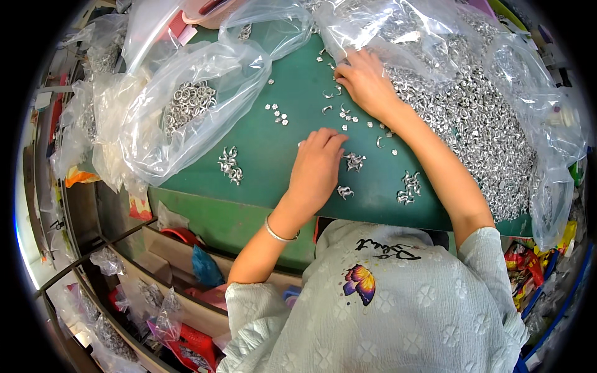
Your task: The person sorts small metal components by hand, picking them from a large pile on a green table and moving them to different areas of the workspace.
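Note:
My left hand (316, 163) rests low over the green table mat (249, 133), its fingers curled together. A tiny silver piece (301, 143) shows at its fingertips; what lies under the fingers is hidden. Beside it are small clusters of curved silver pieces (354, 161). Farther off, my right hand (365, 79) bends its fingers down by the edge of a clear plastic bag (398, 31), next to scattered curved pieces (328, 95). Whatever it pinches is out of sight. Small flower-shaped silver pieces (281, 118) lie on the mat between the two hands and to their left.
A large heap of curved silver pieces (472, 124) spreads over the right side, partly under plastic. At left, an open clear bag (205, 149) holds silver rings (189, 102). Below the table's left edge are compartments (180, 267) with bagged parts. A pink basin (211, 15) stands at the back.

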A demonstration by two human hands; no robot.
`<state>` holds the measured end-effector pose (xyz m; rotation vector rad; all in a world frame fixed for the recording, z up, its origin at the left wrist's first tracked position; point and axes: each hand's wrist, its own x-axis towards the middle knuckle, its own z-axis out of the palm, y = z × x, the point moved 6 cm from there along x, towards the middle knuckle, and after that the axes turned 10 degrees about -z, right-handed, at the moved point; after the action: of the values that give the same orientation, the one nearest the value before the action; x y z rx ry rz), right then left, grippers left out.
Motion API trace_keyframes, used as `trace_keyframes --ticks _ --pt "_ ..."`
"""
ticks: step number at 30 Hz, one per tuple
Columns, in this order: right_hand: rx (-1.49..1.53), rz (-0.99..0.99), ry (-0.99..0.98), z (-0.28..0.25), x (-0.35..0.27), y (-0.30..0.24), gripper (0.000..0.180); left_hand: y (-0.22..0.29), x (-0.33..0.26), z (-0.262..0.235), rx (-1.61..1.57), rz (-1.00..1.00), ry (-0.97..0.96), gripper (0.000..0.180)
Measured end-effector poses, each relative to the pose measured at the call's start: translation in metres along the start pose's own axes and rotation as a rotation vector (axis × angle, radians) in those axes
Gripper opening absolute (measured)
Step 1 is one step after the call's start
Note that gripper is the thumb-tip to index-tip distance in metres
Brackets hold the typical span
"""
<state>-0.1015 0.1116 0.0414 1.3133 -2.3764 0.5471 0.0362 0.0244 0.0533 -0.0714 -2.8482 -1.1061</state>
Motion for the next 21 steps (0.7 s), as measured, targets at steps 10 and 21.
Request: trace_keyframes --ticks 10,21 --pt "0.428 -0.079 -0.313 -0.041 -0.065 -0.05 0.009 -0.007 -0.015 0.001 -0.089 -0.081 -0.088 0.027" --pt "0.373 -0.081 -0.343 -0.043 -0.079 -0.07 0.022 0.002 -0.017 0.015 -0.084 -0.101 -0.115 0.037"
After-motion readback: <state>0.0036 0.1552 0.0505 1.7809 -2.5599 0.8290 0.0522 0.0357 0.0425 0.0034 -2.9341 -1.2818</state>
